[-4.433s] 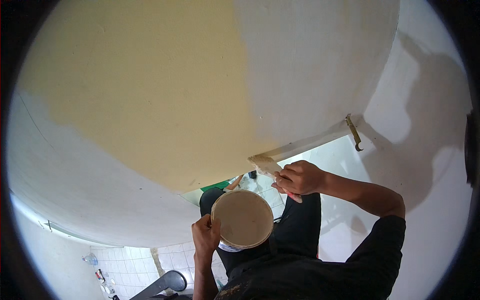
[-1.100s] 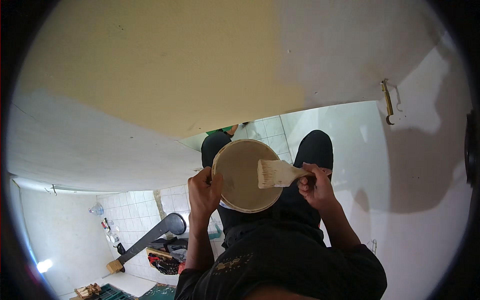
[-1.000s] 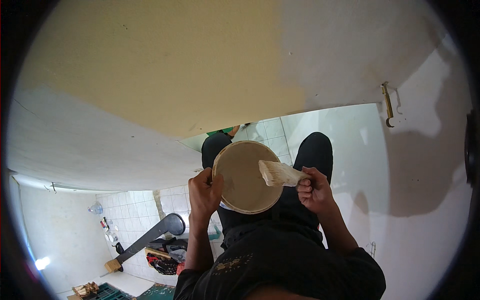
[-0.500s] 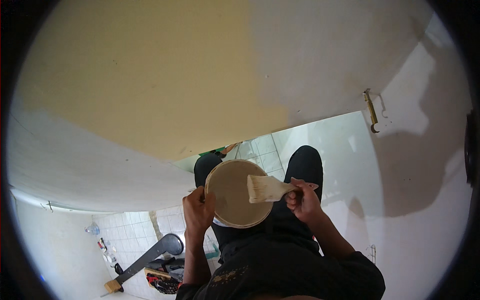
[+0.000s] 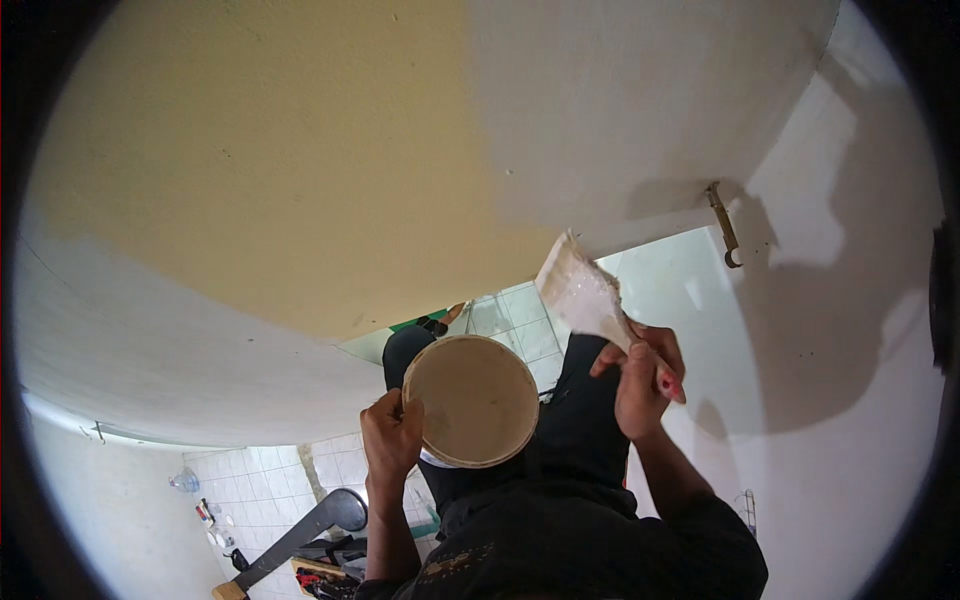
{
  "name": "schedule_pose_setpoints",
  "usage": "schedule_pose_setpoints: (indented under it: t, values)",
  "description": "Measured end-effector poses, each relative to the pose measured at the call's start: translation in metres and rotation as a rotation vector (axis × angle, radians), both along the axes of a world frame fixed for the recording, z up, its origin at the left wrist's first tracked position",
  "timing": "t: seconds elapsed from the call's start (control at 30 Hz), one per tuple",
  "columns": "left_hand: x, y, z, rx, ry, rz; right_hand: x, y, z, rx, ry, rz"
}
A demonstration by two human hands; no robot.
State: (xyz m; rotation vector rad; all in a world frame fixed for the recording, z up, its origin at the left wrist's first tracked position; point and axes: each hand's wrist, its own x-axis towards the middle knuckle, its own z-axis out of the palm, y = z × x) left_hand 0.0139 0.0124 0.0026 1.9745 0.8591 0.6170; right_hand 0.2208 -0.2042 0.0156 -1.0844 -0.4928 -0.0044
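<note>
My left hand (image 5: 391, 436) grips the rim of a round paint bucket (image 5: 475, 400) in front of my lap, thumb over the edge. Its inside looks beige, with the mouth turned up toward me. In my right hand (image 5: 645, 375) is a wide paintbrush (image 5: 583, 290), held by its red-tipped handle. The bristles are coated with pale, wet paint and point up and left, clear of the bucket. Ahead of the brush stands a wall (image 5: 280, 150) with a large yellow area beside whitish parts.
A metal bracket (image 5: 723, 225) sticks out near the wall's lower right edge. Below left, a dark long bar (image 5: 305, 530) lies over the tiled floor (image 5: 255, 470), near a pile of dark things (image 5: 335, 560) and a clear bottle (image 5: 184, 481). A white wall (image 5: 850, 450) rises on the right.
My right hand has lifted the brush from over the bucket, up and to the right, turning its bristles toward the wall. The left hand still holds the bucket, slightly lower in view.
</note>
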Motion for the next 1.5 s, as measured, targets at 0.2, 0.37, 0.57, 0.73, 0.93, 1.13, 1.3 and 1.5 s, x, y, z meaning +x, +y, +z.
schedule_pose_setpoints:
  t: [0.2,0.37,0.57,0.73,0.93,1.13,1.3,1.5]
  values:
    - [-0.002,0.000,-0.004,0.018,0.011,-0.002,0.062,0.006,0.049,-0.462,-1.274,-0.224]
    - [-0.002,-0.004,0.001,-0.005,0.012,0.000,0.082,0.021,0.051,-0.629,-1.692,-0.308]
    - [-0.001,-0.004,0.002,0.006,0.033,0.024,0.085,0.028,0.027,-0.689,-1.761,-0.192]
    - [-0.001,-0.001,0.002,0.009,0.036,0.001,0.082,0.020,0.011,-0.723,-1.730,-0.075]
    - [-0.004,0.001,-0.007,0.008,0.020,0.011,0.085,0.016,0.041,-0.839,-1.723,0.134]
    - [0.003,-0.003,-0.005,-0.023,0.026,0.015,0.107,0.026,0.114,-0.895,-1.921,0.101]
    - [-0.002,-0.002,-0.008,-0.012,0.007,0.014,0.094,0.017,0.174,-0.814,-2.059,-0.149]
    - [0.001,-0.002,0.000,-0.003,0.022,0.015,0.073,0.018,0.166,-0.759,-2.058,-0.372]
